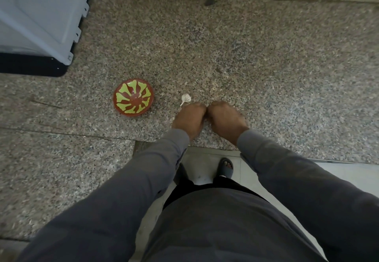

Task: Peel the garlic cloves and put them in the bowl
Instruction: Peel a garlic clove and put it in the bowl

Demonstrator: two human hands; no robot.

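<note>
Both hands knuckle-up, fingertips meeting over granite counter (266,56); left hand (189,116), right hand (224,116). Fingers curled under, contents hidden, grip cannot tell. Garlic piece (186,98) lies just beyond left knuckles, stem toward hand. Bowl (133,97) farther left, looks empty; left hand nearer.

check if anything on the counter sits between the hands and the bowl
Nothing visible does. The stretch of granite counter between the left hand and the bowl is bare; the garlic piece lies just beyond the left hand's knuckles, off that line.
</note>
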